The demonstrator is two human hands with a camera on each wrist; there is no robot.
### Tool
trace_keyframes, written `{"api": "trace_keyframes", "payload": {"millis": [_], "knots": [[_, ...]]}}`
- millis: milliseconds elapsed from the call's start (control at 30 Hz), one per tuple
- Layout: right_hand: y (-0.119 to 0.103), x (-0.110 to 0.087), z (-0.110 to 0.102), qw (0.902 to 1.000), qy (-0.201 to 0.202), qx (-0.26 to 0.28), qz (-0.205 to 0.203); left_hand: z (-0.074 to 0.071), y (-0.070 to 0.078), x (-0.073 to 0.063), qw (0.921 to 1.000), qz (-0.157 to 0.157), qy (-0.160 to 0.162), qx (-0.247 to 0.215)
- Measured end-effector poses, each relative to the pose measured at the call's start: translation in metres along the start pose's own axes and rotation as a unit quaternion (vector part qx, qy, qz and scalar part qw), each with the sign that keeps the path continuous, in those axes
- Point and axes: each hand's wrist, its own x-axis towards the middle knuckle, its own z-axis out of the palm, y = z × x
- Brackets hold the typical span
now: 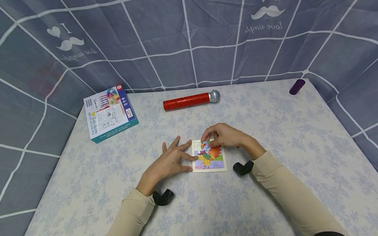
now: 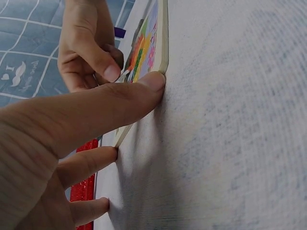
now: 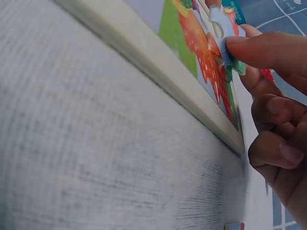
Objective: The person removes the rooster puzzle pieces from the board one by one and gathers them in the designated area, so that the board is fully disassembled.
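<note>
A small jigsaw puzzle with a cream frame lies on the table, showing a bright orange, green and yellow picture. My right hand is over its upper part, pinching a puzzle piece between thumb and fingers. That piece is tilted, close over the picture in the right wrist view. From the left side, my left hand spreads its fingers against the puzzle. Its thumb rests on the frame's edge near the lower left corner, and the index fingertip reaches over the left rim. Pale backing shows at the puzzle's upper left.
Behind the puzzle lies a red glittery microphone with a silver head. A beaded-toy box is at the back left, and a dark purple cylinder at the back right. Blue-grey checked cloth hangs behind the table.
</note>
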Motion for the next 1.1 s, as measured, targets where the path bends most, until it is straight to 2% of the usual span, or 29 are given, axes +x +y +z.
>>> {"api": "trace_keyframes", "payload": {"millis": [233,367,600,733,1100], "knots": [[0.006,-0.002,-0.003,0.9988,0.015,0.045,-0.01,0.001,0.0,0.0,1.0,0.002,0.002,0.0],[0.009,-0.006,-0.008,0.9974,0.021,0.068,0.004,0.001,0.0,0.001,1.0,0.002,0.001,-0.001],[0.022,-0.021,-0.02,0.9971,0.027,0.062,0.037,0.002,0.0,0.001,1.0,-0.005,0.003,-0.005],[0.028,-0.034,-0.028,0.9954,0.036,0.069,0.056,0.002,0.001,0.001,0.9999,-0.009,0.003,-0.009],[0.045,-0.073,-0.055,0.9923,0.063,0.041,0.098,0.003,0.0,0.0,0.9999,-0.008,0.007,-0.014]]}}
